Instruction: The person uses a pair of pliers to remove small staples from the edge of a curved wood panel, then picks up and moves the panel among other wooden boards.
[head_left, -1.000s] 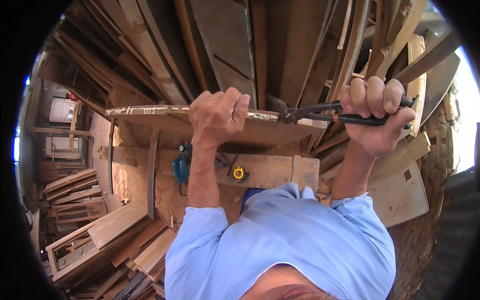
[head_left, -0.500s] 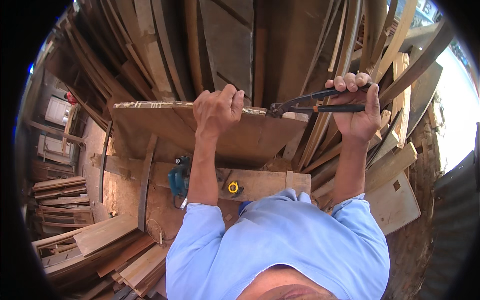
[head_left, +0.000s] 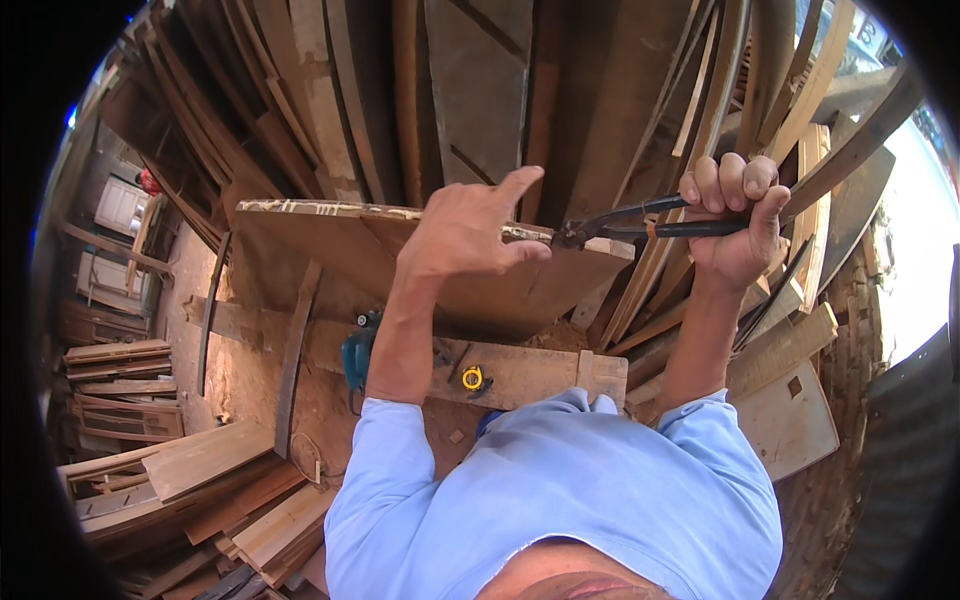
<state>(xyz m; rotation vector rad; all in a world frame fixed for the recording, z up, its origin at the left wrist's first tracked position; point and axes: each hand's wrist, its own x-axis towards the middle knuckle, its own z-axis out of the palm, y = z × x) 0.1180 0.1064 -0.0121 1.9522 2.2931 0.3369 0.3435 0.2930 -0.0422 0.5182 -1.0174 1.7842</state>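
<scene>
Here's the right hand, fingers and thumb wrapped round the black handles of a pair of pincers, an orange band showing on the lower one! The handles stand slightly apart, and the metal head is right up against the top edge of a big brown board; whether it's biting on anything I can't tell from here. Over to the left hand, and it's on that same edge, just beside the pincer head, forefinger and thumb spread wide, the other fingers hard to make out. And look at that edge, ragged and pale in patches, the board's flat face sloping down toward the person in the light blue shirt. Below the board lies a plank, with a round yellow tape measure on it, and just left of the forearm sits a teal power tool, partly hidden. Further left, a dark strip of wood runs up to the board, and past that, loose boards lie in a heap. Out on the right, there's a pale panel with a small square hole, while tall timbers crowd the far side.
</scene>
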